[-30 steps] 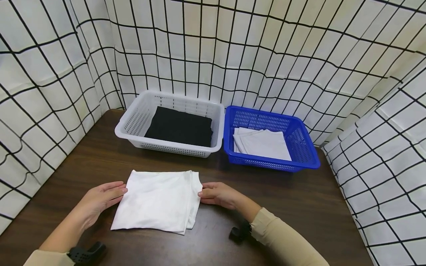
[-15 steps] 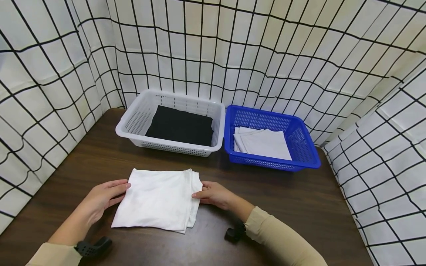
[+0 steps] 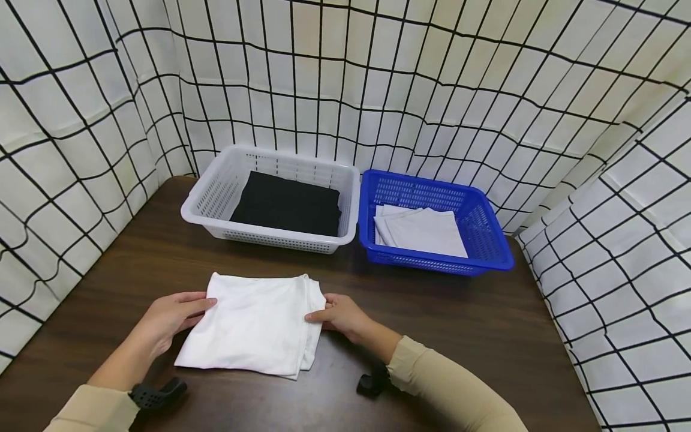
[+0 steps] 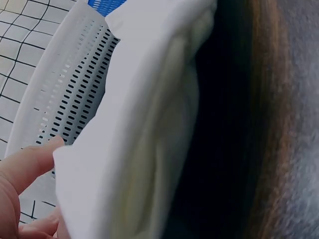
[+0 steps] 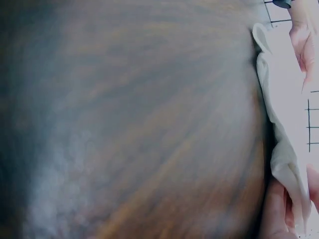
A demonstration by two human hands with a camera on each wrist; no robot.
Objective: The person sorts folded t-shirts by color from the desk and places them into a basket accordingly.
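Note:
A folded white cloth (image 3: 254,324) lies in front of the person on the dark wooden table (image 3: 448,336), its layers showing along the right side. My left hand (image 3: 167,318) pinches its left edge, thumb on top and the other fingers partly hidden beneath. At the opposite edge my right hand (image 3: 345,315) grips the layers between thumb and fingers. The right wrist view shows the cloth (image 5: 284,94) edge-on, with fingers (image 5: 275,209) under its near end. Loose layers hang along the cloth's (image 4: 119,119) side in the left wrist view.
Behind the cloth stands a white basket (image 3: 270,239) holding folded black fabric (image 3: 286,204). Beside it on the right, a blue basket (image 3: 421,259) contains folded white cloths (image 3: 426,231). Grid-patterned white curtains (image 3: 302,78) enclose the back and sides.
The right thumb has moved onto the top of the cloth, and the left thumb reaches slightly farther over its edge. Both hands have gone from touching the edges to gripping them.

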